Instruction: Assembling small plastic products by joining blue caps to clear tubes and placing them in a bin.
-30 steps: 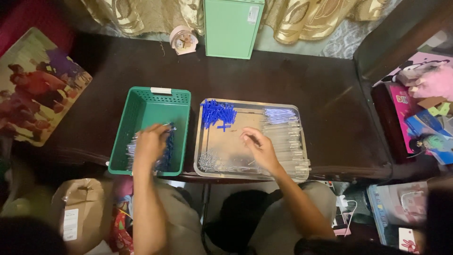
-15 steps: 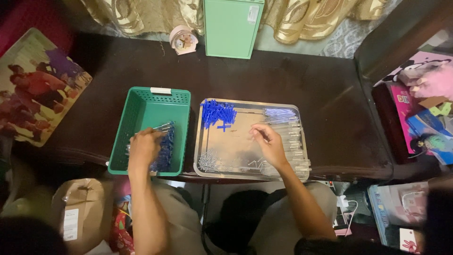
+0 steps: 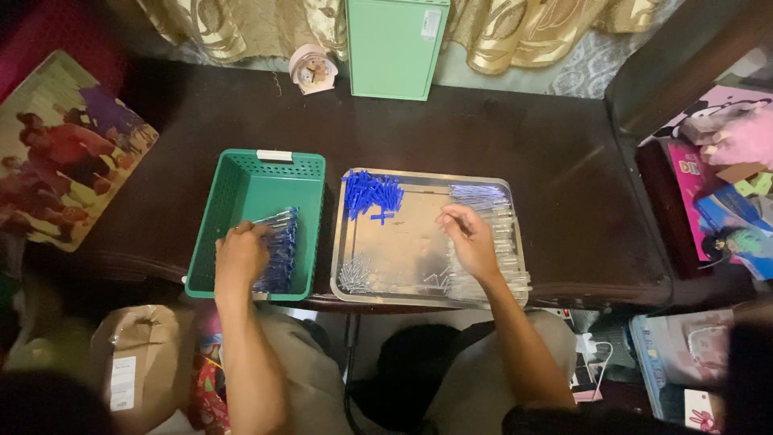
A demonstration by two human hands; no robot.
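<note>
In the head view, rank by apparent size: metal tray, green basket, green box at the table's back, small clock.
1. metal tray
2. green basket
3. green box, though its top is cut off by the frame, so unsure
4. small clock

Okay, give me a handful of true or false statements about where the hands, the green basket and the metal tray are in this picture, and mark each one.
1. The left hand is inside the green basket. True.
2. The right hand is over the metal tray. True.
3. The blue caps are piled at the tray's near edge. False: they lie at its far left corner.
4. The green basket sits to the right of the tray. False: it sits to its left.
5. A green box stands at the far side of the table. True.
</note>
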